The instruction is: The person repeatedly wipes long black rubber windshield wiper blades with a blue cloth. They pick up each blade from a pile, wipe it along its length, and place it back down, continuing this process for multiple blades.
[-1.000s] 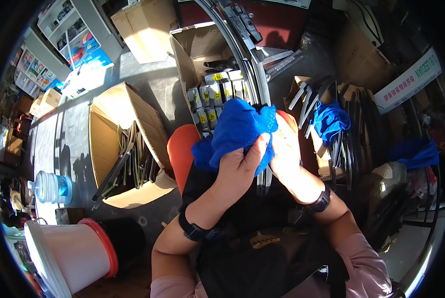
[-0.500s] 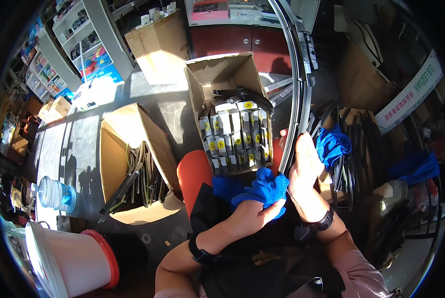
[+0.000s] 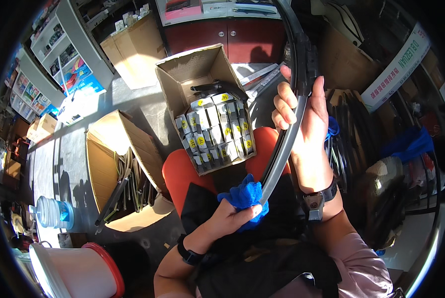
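A long, curved black wiper blade [image 3: 281,151] slants up from my lap past the top of the picture. My right hand [image 3: 309,116] is closed around its middle, just below the bulky connector [image 3: 306,59], with the fingers curled over its left side. In my left hand [image 3: 224,218] is a bunched blue cloth [image 3: 244,194], pinched around the blade's lower end. The cloth hides that tip and most of my left fingers.
Ahead between my knees stands an open carton [image 3: 165,79] packed with small boxes bearing yellow labels. Another carton [image 3: 100,154], left, holds loose dark strips. More blades [image 3: 349,129] stand at right. A white bucket [image 3: 73,270] and water jug [image 3: 53,212] are at lower left.
My right hand has moved up toward the connector. My left hand and the cloth have shifted down and left with the blade's lower end, so the blade leans more. The view has shifted slightly.
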Motion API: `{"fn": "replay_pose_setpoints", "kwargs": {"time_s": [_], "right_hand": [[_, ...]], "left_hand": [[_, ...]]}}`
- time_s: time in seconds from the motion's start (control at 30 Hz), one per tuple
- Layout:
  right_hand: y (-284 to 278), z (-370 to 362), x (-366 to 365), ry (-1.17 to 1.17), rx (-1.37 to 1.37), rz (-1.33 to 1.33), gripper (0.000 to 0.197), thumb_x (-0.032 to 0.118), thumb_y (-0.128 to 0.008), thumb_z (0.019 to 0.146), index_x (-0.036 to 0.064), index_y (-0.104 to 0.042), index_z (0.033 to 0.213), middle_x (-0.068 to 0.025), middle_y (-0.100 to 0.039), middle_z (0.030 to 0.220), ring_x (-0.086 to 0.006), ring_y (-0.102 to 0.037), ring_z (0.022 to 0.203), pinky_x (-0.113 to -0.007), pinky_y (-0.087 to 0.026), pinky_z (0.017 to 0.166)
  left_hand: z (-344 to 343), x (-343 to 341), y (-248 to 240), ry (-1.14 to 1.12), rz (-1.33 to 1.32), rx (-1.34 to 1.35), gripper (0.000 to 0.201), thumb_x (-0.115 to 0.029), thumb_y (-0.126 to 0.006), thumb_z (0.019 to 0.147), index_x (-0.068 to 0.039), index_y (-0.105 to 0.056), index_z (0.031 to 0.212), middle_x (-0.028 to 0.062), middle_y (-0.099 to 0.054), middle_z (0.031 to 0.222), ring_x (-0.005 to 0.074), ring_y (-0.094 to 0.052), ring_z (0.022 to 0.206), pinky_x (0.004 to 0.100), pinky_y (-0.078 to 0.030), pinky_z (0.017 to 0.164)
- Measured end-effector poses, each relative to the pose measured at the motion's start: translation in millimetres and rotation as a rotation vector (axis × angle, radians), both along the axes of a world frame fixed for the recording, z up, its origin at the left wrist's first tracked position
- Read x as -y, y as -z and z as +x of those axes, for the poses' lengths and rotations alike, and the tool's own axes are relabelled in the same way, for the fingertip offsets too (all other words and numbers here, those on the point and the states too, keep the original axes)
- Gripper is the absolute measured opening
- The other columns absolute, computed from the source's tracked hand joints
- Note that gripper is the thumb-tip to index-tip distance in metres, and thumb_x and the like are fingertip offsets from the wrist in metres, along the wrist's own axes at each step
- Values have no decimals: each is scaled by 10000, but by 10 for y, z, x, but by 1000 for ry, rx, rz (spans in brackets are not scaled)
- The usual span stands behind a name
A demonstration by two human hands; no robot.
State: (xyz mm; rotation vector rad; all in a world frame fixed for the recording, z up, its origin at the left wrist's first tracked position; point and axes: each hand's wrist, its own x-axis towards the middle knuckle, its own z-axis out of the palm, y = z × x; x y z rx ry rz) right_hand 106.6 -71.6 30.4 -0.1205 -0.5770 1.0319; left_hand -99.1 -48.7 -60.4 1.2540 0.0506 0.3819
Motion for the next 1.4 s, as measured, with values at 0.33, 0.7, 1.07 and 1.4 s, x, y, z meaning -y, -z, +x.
{"fn": "replay_pose_setpoints", "kwargs": {"time_s": [0.33,0.7,1.07,1.4], "right_hand": [[124,-391,14,184,95,-110,190,235,-449,985,54,-505,999,-54,-488,733,-172,-481,676,-327,-459,729],[-342,141,66,651,363,-399,200,195,-564,934,60,-434,866,-49,-474,719,-95,-474,471,-235,-432,405],[-171,-355,91,793,386,-444,265,181,-655,877,29,-469,989,-34,-532,803,-77,-467,692,-228,-415,646],[-678,368,296,587,185,-170,313,274,-513,960,-18,-492,1070,-36,-415,718,-98,-384,623,-201,-356,462]], "left_hand": [[400,-147,-569,-142,-101,-250,213,-240,-536,934,-42,-613,931,-46,-564,732,25,-483,646,187,-395,588],[126,32,-341,10,273,-118,310,-258,-373,1009,-7,-522,1113,19,-528,810,87,-493,727,244,-422,698],[669,43,-635,-552,1052,173,199,-58,-510,908,2,-502,1098,172,-524,1030,327,-517,926,402,-414,829],[-283,-91,-401,-199,951,-63,132,-43,-565,849,-37,-549,979,148,-560,923,350,-559,790,368,-458,698]]}}
